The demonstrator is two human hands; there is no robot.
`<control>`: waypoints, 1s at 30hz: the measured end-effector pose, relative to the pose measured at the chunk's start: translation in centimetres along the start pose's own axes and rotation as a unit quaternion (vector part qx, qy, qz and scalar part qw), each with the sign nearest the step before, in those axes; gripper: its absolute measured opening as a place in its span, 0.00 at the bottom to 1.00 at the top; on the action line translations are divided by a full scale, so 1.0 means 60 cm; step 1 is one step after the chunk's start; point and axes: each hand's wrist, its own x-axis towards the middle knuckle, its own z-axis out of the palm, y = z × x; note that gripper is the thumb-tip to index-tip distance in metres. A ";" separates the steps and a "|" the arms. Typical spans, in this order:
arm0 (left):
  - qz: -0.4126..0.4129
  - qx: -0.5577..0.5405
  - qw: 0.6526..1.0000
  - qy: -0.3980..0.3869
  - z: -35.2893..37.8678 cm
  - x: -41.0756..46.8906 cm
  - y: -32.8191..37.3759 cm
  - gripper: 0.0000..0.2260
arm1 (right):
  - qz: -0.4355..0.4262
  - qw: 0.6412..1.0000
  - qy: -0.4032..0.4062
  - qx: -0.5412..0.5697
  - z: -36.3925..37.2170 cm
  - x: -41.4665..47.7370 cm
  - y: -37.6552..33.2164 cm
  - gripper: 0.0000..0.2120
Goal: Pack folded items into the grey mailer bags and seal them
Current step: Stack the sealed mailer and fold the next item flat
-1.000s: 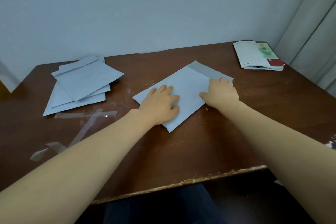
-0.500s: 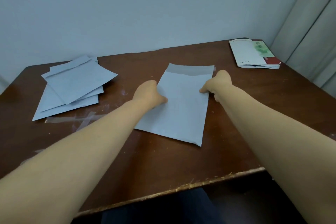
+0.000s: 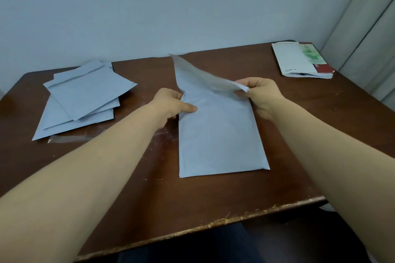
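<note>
A grey mailer bag [image 3: 218,136] lies lengthwise in the middle of the brown table [image 3: 213,194], its closed end toward me. Its flap at the far end is lifted off the table and bends toward the right. My left hand [image 3: 171,104] grips the bag's left edge near the opening, thumb on top. My right hand [image 3: 259,94] pinches the right corner of the raised flap. What is inside the bag is hidden.
A loose pile of grey mailer bags [image 3: 83,96] lies at the back left, with clear tape strips [image 3: 70,139] stuck to the table beside it. A stack of folded items [image 3: 301,60] sits at the back right corner. A curtain hangs at the right.
The bag was turned from diagonal to lengthwise and slid nearer to me. My hands went from pressing flat on it to gripping its far end, and the flap has been lifted.
</note>
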 end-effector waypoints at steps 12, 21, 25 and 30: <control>0.107 -0.012 0.994 0.008 -0.022 -0.005 -0.029 0.13 | 0.019 0.983 -0.017 -0.182 -0.012 -0.008 -0.003 0.12; 0.284 0.237 0.927 0.063 -0.030 -0.008 -0.065 0.13 | -0.023 0.985 -0.044 -0.167 -0.004 -0.023 0.018 0.04; 0.397 0.364 0.841 0.058 -0.034 -0.013 -0.076 0.14 | -0.086 0.965 -0.081 -0.233 -0.003 -0.031 0.026 0.08; 0.373 0.315 0.870 0.070 -0.025 -0.015 -0.077 0.13 | -0.116 0.957 -0.085 -0.253 -0.007 -0.036 0.029 0.08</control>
